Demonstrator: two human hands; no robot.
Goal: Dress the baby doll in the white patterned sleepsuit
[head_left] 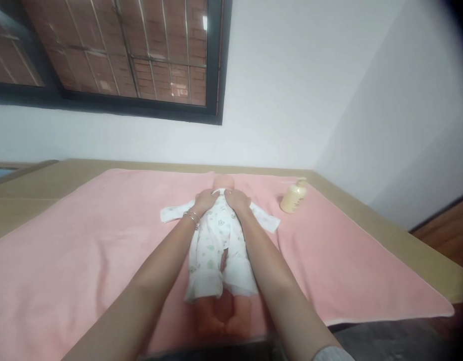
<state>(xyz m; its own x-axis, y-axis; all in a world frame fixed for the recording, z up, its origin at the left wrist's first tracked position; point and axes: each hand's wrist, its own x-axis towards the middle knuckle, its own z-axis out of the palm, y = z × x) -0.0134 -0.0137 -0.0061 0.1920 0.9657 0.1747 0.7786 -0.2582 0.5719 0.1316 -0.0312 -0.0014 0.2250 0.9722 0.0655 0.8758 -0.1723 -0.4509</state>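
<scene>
A baby doll (pixel 224 181) lies on its back on a pink blanket, head away from me and bare legs (pixel 237 321) toward me. It wears a white long-sleeved outfit (pixel 212 245) with small printed figures, the sleeves spread out to both sides. My left hand (pixel 206 200), with a bracelet (pixel 193 217) at the wrist, is closed on the outfit at the shoulder on the left of the collar. On the other side of the collar, my right hand (pixel 237 199) grips the cloth likewise. Both thumbs point in toward the neck; the other fingers are partly hidden.
The pink blanket (pixel 77 240) covers most of a tan surface (pixel 397 250). A pale yellow pump bottle (pixel 292 197) stands on it, right of the doll. Behind are a white wall (pixel 276 100) and a dark-framed barred window (pixel 141 103).
</scene>
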